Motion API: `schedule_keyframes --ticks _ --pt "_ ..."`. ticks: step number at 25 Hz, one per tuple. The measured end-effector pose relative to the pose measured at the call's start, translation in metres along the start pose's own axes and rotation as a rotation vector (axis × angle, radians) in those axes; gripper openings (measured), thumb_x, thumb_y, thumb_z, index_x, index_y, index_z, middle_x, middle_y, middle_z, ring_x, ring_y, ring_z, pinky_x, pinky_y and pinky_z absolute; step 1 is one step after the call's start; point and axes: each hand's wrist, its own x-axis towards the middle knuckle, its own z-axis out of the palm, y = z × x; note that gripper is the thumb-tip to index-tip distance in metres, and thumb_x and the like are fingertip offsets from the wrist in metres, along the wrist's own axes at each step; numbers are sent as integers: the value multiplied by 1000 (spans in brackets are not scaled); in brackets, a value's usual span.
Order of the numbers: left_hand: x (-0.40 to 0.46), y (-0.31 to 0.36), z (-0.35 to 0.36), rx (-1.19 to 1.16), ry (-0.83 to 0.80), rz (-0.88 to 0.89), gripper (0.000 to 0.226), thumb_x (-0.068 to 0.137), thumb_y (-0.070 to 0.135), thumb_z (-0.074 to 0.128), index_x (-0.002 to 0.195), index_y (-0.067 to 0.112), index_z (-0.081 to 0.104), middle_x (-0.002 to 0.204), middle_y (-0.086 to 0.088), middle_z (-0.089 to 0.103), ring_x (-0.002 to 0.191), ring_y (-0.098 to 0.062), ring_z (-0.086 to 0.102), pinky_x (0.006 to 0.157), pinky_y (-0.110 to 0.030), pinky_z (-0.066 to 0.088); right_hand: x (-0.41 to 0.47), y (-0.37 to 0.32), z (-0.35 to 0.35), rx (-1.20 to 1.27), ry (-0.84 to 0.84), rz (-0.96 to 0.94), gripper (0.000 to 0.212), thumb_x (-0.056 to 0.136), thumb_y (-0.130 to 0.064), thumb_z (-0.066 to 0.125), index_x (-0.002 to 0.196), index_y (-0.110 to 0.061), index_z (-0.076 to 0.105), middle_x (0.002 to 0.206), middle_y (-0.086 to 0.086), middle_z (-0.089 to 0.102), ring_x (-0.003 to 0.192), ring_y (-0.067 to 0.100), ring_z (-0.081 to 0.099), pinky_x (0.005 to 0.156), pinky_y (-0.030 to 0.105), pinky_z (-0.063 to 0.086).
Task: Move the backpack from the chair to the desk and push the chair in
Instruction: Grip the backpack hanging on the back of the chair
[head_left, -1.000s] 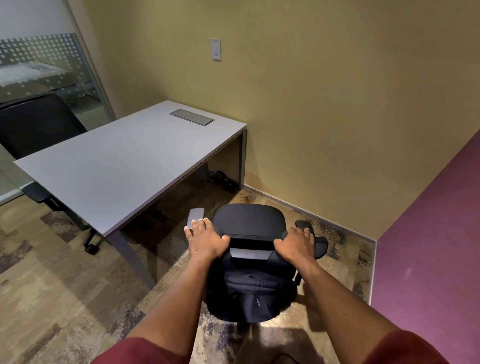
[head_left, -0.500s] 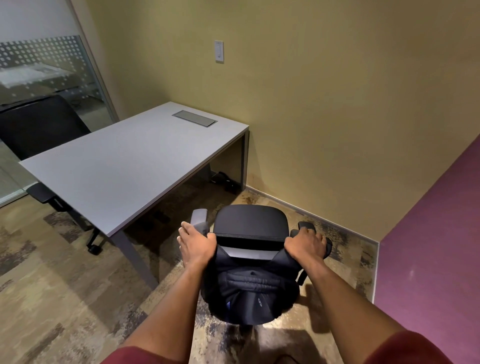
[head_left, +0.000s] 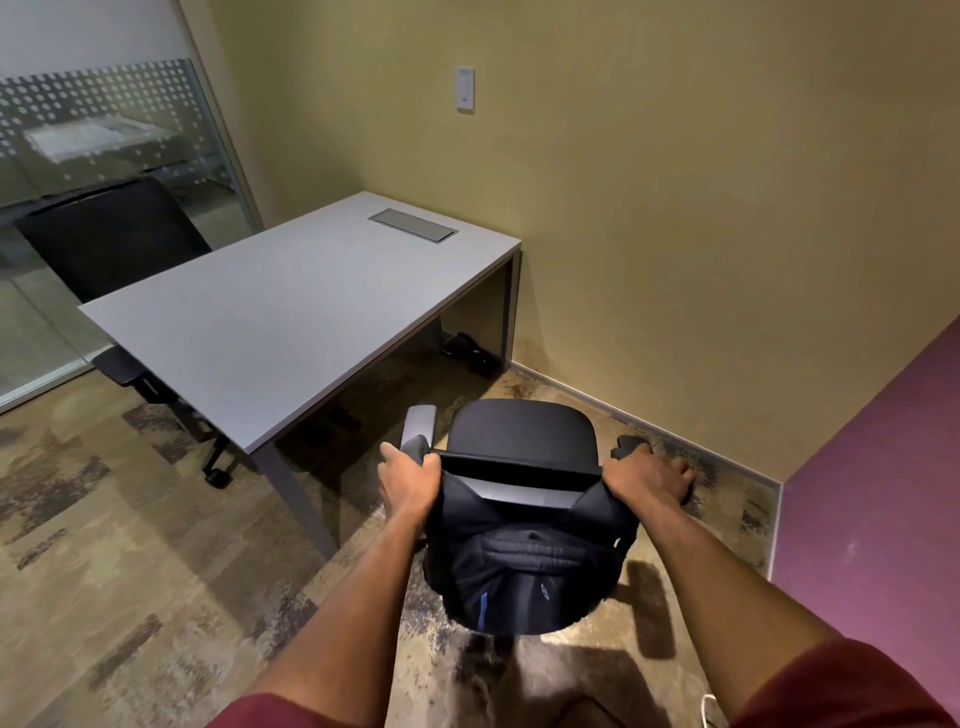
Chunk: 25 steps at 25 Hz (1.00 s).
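A black backpack hangs over the backrest of a black office chair, on the side facing me. The chair stands apart from the grey desk, off its near right corner, with its seat turned towards the wall. My left hand is closed on the backpack's upper left corner, beside the chair's grey armrest. My right hand grips the upper right corner by the other armrest. The straps are hidden behind the backrest.
The desk top carries only a flush cable hatch. A second black chair stands at the desk's far left side, before a glass partition. A yellow wall runs behind the chair and a purple wall stands at right. Dark items lie under the desk.
My hands went from resting flat on the backrest top to closing on the backpack's upper corners. The view has moved a little closer.
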Motion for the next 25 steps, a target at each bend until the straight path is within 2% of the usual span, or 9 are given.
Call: schedule_keyframes --ticks 3,6,9,15,20,25 --pt "-3 -2 -2 -21 14 9 75 88 26 61 148 5 21 136 -22 51 122 -41 52 100 -47 44 -2 0 2 44 -25 56 74 81 -54 48 142 -12 44 149 20 42 138 45 27 111 56 21" --pt "-8 -3 -2 -38 21 17 79 89 25 59 151 6 14 138 -23 49 123 -42 51 102 -49 44 -1 9 -6 80 -19 55 76 81 -54 52 142 -8 43 145 23 43 130 44 38 104 47 34" --pt "-17 -2 0 -60 24 8 82 91 24 59 153 6 8 141 -25 46 125 -43 49 103 -48 42 -1 20 -7 161 14 51 67 83 -44 53 138 -6 45 141 23 48 126 43 43 102 44 39" --pt "-30 2 2 -84 55 -10 78 91 19 58 151 3 11 139 -27 45 124 -44 49 102 -48 41 -9 34 -10 332 63 24 56 90 -28 52 138 -1 42 138 25 49 124 43 50 96 44 45" --pt "-44 3 4 -115 96 -59 78 93 16 54 154 3 7 143 -27 41 128 -43 45 104 -47 38 -19 42 -11 558 82 138 47 94 -16 49 137 0 38 136 28 50 123 45 50 94 44 43" --pt "-55 -3 7 -132 121 -98 74 92 16 54 152 2 13 142 -29 41 126 -46 46 102 -48 40 -27 50 -19 728 13 261 48 95 -14 50 137 2 36 140 28 47 126 45 48 97 45 41"
